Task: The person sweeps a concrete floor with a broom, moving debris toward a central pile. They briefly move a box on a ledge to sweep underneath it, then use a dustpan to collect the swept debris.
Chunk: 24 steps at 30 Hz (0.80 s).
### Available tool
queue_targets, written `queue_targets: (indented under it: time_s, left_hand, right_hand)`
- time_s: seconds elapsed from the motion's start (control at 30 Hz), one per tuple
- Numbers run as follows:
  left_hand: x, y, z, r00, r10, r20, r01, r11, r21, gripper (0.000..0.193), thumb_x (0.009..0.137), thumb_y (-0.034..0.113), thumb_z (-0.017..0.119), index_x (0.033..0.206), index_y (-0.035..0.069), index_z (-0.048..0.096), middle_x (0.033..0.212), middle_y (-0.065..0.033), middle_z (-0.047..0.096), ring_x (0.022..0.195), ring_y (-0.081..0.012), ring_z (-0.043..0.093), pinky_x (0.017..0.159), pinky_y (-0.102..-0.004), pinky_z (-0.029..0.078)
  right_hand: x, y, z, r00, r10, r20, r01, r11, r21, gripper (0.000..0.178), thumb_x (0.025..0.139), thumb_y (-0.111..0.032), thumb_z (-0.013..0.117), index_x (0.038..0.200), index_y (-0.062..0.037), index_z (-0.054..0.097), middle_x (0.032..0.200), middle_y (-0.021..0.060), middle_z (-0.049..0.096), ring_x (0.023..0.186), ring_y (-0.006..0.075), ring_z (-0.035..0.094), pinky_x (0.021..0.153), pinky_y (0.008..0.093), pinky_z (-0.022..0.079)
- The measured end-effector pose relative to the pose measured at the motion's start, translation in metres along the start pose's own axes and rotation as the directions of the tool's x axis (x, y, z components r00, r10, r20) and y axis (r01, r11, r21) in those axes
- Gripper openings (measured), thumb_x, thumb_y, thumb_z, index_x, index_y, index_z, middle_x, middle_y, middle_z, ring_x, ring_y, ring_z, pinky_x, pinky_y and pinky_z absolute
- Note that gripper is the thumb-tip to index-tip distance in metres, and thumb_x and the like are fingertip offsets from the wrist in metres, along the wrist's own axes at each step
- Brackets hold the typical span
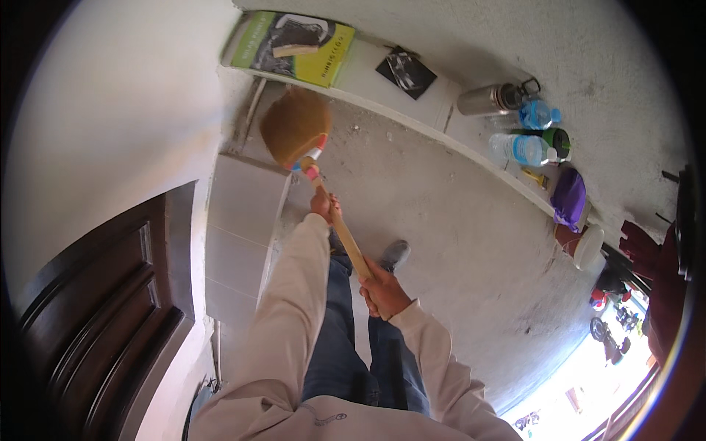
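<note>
Both of my hands grip one broom (pixel 296 126) by its long pale wooden handle. Its wide brown head is low at the far end, over the grey floor near the corner, and looks slightly blurred. Red, white and blue bands wrap the neck of the broom. My left hand (pixel 323 206) is wrapped round the handle just below those bands. Nearer to me, my right hand (pixel 385 292) closes round the butt end. Whether the bristles touch the floor I cannot tell.
Along a raised ledge (pixel 434 110) lie a green and yellow board (pixel 334 55), a dark picture card (pixel 406 72), a metal flask (pixel 485 100), plastic bottles (pixel 515 148) and a purple bag (pixel 568 197). At left are a tiled step (pixel 239 220) and a dark wooden door (pixel 110 294).
</note>
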<state>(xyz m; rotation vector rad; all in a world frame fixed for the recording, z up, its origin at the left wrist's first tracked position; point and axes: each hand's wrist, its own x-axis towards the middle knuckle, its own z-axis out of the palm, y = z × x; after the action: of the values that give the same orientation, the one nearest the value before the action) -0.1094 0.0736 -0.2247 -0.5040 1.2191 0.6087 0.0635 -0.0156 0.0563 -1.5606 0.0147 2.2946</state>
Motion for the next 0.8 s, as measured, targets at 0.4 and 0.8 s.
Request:
queue_targets:
  time_s: [0.4,0.8]
  left_hand:
    - [-0.16,-0.164,0.022,0.98,0.154,0.126,-0.132,0.978,-0.163,0.046,0.089,0.059,0.037,0.08,0.015,0.045,0.056,0.0013,0.041,0.043,-0.0123,0.041,0.044,-0.0279,0.036]
    - [-0.082,0.047,0.014,0.917,0.377,-0.128,-0.369,0.926,0.086,0.035,0.093,0.047,0.038,0.081,0.014,0.04,0.063,-0.002,0.046,0.05,-0.0153,0.046,0.044,-0.0302,0.039]
  right_hand:
    - [-0.176,0.079,-0.059,0.998,-0.015,-0.063,-0.006,0.945,-0.326,0.061,0.087,-0.011,0.052,0.142,-0.0141,0.025,0.063,0.0009,0.046,0.042,0.0089,0.042,0.038,0.0251,0.038]
    - [0.004,-0.011,0.005,0.972,-0.179,0.153,0.231,0.849,-0.475,0.061,0.086,-0.018,0.054,0.141,-0.0159,0.027,0.058,0.001,0.043,0.039,0.0106,0.041,0.037,0.0269,0.038]
